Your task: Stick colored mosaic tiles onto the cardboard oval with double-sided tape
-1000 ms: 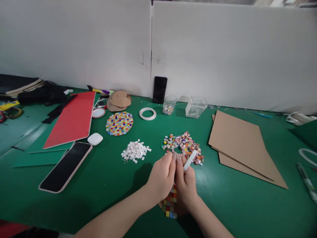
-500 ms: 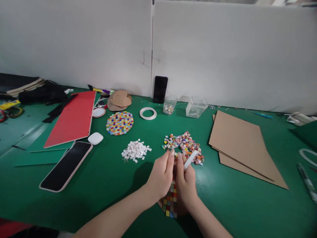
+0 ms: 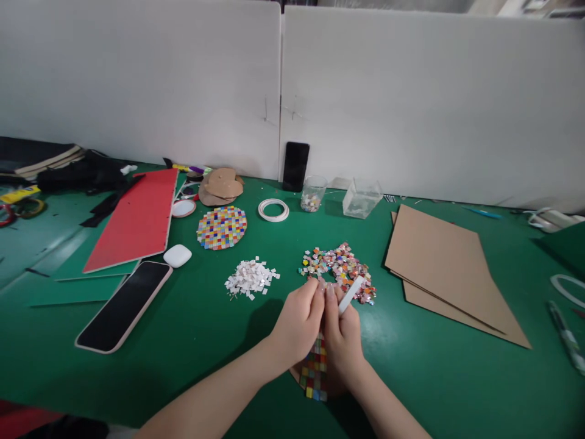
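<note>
My left hand (image 3: pixel 297 320) and my right hand (image 3: pixel 343 335) meet fingertip to fingertip, both closed, above a brown cardboard piece (image 3: pixel 296 373) partly covered in coloured mosaic tiles (image 3: pixel 315 369). A flat white strip (image 3: pixel 351 296) sticks out between the fingers of my right hand. Whatever the left fingertips pinch is too small or hidden to make out. Just beyond the hands lies a heap of shiny multicoloured tiles (image 3: pixel 340 262). To the left is a pile of small white squares (image 3: pixel 252 278).
A round tiled mosaic (image 3: pixel 222 227), a white tape roll (image 3: pixel 273 210), a plastic cup (image 3: pixel 313 194) and a clear box (image 3: pixel 362 198) stand farther back. Cardboard sheets (image 3: pixel 443 262) lie right. A phone (image 3: pixel 125 306), white case (image 3: pixel 178 255) and red board (image 3: pixel 134 222) lie left.
My fingertips have shifted very slightly against each other, with the left ones closer to the right. The white strip stays in my right hand; the rest looks the same.
</note>
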The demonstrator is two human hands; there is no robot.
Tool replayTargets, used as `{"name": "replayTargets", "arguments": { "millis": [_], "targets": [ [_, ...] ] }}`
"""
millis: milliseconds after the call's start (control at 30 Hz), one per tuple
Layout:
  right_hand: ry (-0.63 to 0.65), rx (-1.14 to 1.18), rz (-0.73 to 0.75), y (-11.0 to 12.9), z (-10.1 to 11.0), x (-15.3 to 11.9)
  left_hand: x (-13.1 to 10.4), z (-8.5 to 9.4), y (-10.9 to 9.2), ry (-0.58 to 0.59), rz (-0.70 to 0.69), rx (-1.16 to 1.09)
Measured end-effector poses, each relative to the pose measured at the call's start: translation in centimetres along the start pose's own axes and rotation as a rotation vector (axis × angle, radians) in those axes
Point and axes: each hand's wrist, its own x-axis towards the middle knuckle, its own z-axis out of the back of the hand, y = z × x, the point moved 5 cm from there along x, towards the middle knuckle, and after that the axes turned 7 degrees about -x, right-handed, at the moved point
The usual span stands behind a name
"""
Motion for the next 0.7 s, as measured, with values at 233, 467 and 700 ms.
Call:
{"name": "replayTargets", "arguments": {
  "millis": [233, 467, 700],
  "targets": [
    [0.003, 0.043, 0.027, 0.16, 0.12, 0.00, 0.17, 0.24, -0.10, 0.010, -0.048, 0.047],
    [0.019, 0.127, -0.022, 0.55, -0.02, -0.09, -0.13, 0.72, -0.19, -0.079, -0.126, 0.132],
    [-0.018, -0.001, 0.026, 0.79, 0.29, 0.05, -0.09, 0.69, -0.56, -0.073, -0.092, 0.029]
  ]
}}
